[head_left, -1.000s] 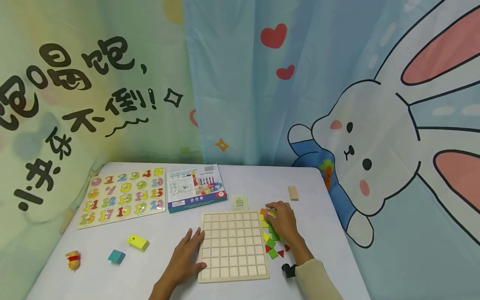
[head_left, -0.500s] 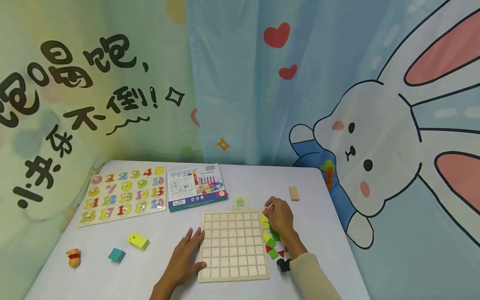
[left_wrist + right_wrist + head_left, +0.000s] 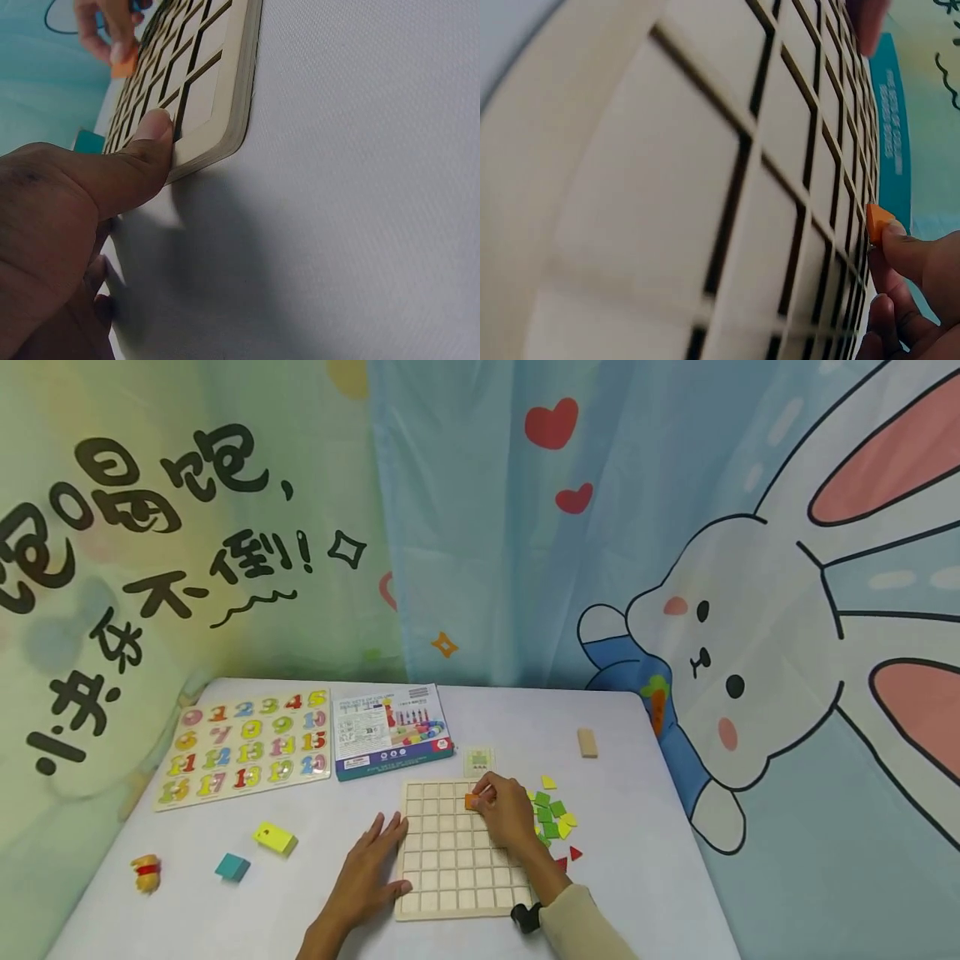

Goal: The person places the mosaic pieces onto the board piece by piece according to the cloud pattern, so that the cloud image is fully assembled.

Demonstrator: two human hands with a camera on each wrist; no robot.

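A wooden grid board (image 3: 431, 860) lies flat on the white table. My right hand (image 3: 508, 814) pinches an orange square tile (image 3: 470, 802) between thumb and fingers over the board's upper part. In the right wrist view the orange tile (image 3: 877, 223) stands tilted at the grid; whether it touches is hard to tell. My left hand (image 3: 365, 872) rests at the board's left edge, fingers fairly straight. Its thumb (image 3: 154, 135) presses on the frame near a corner. Loose green tiles (image 3: 551, 830), yellow tiles and red triangles (image 3: 575, 852) lie right of the board, partly behind my right arm.
Behind the board lies a small pattern card (image 3: 478, 762). A puzzle box (image 3: 390, 735) and a number board (image 3: 247, 747) sit at the back left. Yellow (image 3: 275, 839) and teal (image 3: 232, 867) blocks and a small figurine (image 3: 146, 873) lie left; a wooden block (image 3: 587, 743) lies back right.
My right hand has picked up the orange tile from the loose pieces and moved left over the board. More of the loose tiles now show. My left hand stays at the board's edge.
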